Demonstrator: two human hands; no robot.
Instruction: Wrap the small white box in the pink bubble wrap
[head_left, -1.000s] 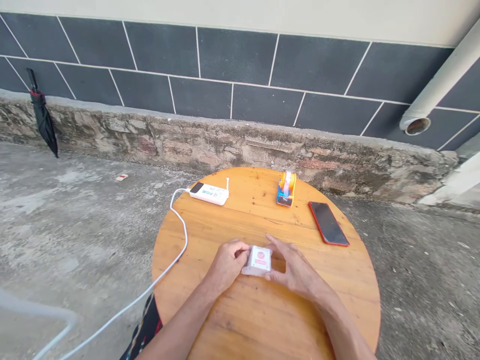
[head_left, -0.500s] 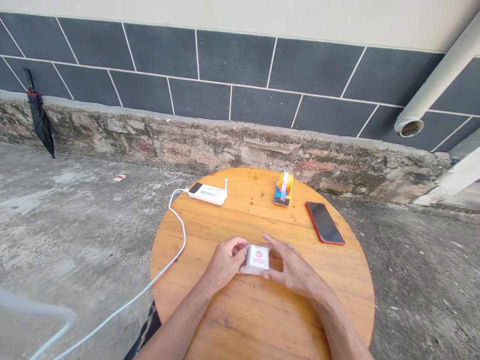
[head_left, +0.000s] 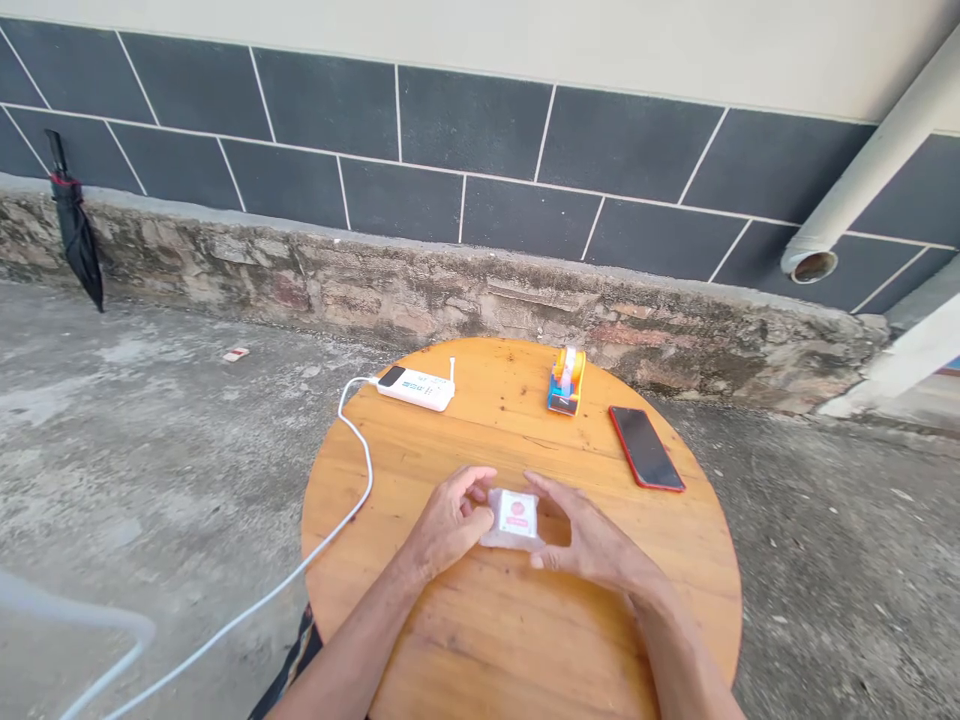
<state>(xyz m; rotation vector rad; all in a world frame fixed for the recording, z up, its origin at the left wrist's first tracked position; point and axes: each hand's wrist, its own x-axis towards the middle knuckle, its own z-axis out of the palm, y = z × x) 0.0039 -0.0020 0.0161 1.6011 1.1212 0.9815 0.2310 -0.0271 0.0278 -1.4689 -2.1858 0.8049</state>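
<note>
A small square packet point(head_left: 517, 517), white with red print on top and a cloudy clear wrapper round it, lies on the round wooden table point(head_left: 480, 640). At its left edge my left hand point(head_left: 450, 522) is curved, thumb and fingers apart, the thumb tip beside or just touching the wrapper. My right hand point(head_left: 589, 535) frames the other side with thumb and forefinger spread wide. Its thumb is close to the packet's lower right corner; whether it touches cannot be made out. Neither hand grips the packet.
Toward the table's far side are a white power bank point(head_left: 415, 388) with a white cable point(head_left: 367, 460) running off left, and a yellow and blue tape dispenser point(head_left: 565, 382). A red-edged phone point(head_left: 646, 448) lies at right. Beyond, a black umbrella point(head_left: 76, 225) leans on the wall.
Both hands have loosened from the packet's sides. The left fingers have lifted and spread; the right thumb has drawn slightly away. The packet stays in place, and the view has shifted slightly.
</note>
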